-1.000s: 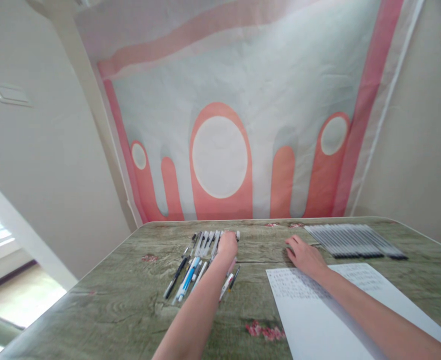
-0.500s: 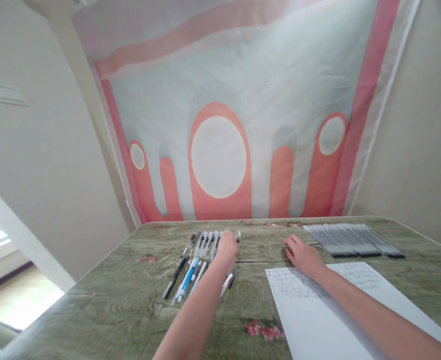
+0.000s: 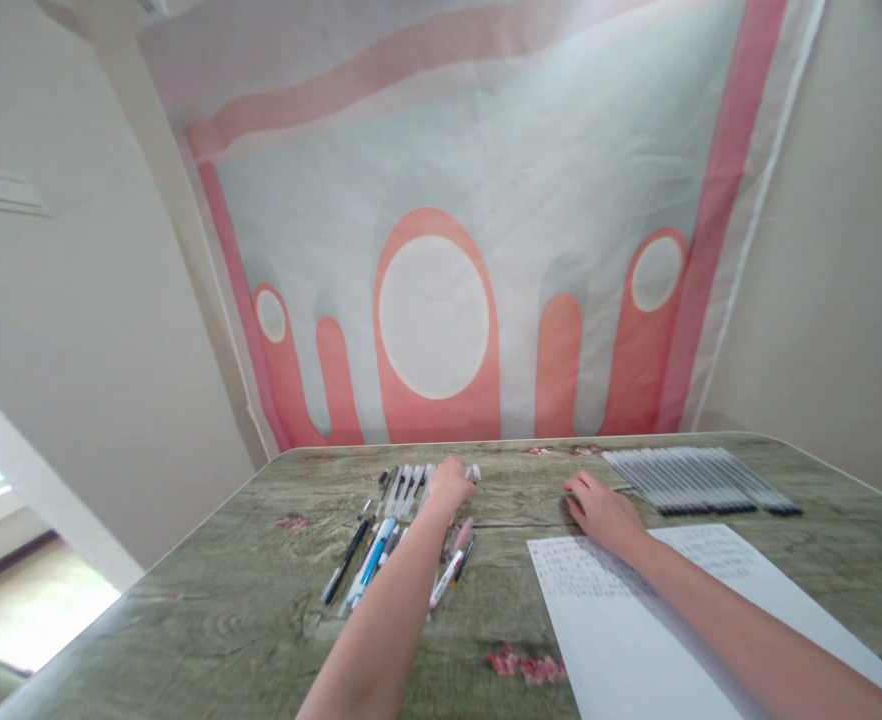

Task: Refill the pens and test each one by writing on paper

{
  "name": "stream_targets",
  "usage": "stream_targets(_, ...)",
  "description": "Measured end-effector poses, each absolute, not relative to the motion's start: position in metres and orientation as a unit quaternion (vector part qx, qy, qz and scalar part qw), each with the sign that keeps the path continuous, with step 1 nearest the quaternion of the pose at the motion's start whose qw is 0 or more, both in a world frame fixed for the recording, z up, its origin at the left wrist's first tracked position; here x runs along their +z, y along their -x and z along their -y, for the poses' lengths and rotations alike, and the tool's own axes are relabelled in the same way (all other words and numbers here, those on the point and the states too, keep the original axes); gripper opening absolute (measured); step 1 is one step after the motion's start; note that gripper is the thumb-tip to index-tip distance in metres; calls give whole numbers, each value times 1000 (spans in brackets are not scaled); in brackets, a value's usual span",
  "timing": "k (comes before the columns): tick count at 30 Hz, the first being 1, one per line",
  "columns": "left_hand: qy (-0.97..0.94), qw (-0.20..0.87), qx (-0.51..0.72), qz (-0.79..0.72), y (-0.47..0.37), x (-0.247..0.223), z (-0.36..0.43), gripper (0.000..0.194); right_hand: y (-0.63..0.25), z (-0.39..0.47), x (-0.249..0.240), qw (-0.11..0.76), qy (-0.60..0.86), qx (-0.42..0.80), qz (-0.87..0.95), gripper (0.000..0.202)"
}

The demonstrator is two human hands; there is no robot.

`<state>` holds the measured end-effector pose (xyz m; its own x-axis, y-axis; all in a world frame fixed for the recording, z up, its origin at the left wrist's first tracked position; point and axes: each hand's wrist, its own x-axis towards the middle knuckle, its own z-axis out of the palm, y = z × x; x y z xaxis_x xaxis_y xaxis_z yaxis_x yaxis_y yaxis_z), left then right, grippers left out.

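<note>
My left hand [image 3: 450, 484] is over the right end of a row of clear and white pens [image 3: 409, 488] at the table's back; its fingers are curled and what they hold, if anything, is hidden. Nearer to me lies a loose group of pens, among them a black pen [image 3: 346, 562], a blue and white pen [image 3: 374, 563] and a pink one [image 3: 463, 535]. My right hand [image 3: 598, 508] rests on the table at the top edge of a written sheet of paper [image 3: 651, 620], its fingers bent and slightly apart, with nothing visible in them.
A neat row of many clear pens with black tips [image 3: 696, 480] lies at the back right. The wood-patterned table [image 3: 223, 600] has printed pink flowers. Behind it hangs a pink and grey sheet [image 3: 441, 150] against the wall.
My left hand has shifted slightly left along the row of pens, and more of the pink pen shows beside my forearm. My right hand stays on the table by the paper.
</note>
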<state>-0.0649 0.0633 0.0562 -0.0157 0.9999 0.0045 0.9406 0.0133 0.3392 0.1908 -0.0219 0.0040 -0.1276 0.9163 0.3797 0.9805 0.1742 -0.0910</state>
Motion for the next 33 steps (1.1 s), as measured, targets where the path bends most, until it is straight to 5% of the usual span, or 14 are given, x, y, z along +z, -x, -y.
stream_targets(8, -676, 243, 348, -603, 63, 79, -52, 30, -189, 26, 9, 210, 633, -72, 742, 17)
stream_targets(10, -639, 351, 430, -533, 46, 70, -39, 26, -187, 26, 13, 251, 625, -43, 738, 19)
stream_targets(15, -446, 587, 542, -402, -4, 33, -11, 27, -176, 28, 27, 364, 532, 226, 730, 33)
stream_targets(21, -407, 609, 570, -372, -20, 11, 0, 29, -163, 33, 27, 371, 453, 408, 700, 34)
stream_targets(33, -291, 617, 664, -305, -11, 6, -1, 22, -175, 27, 29, 368, 475, 391, 697, 27)
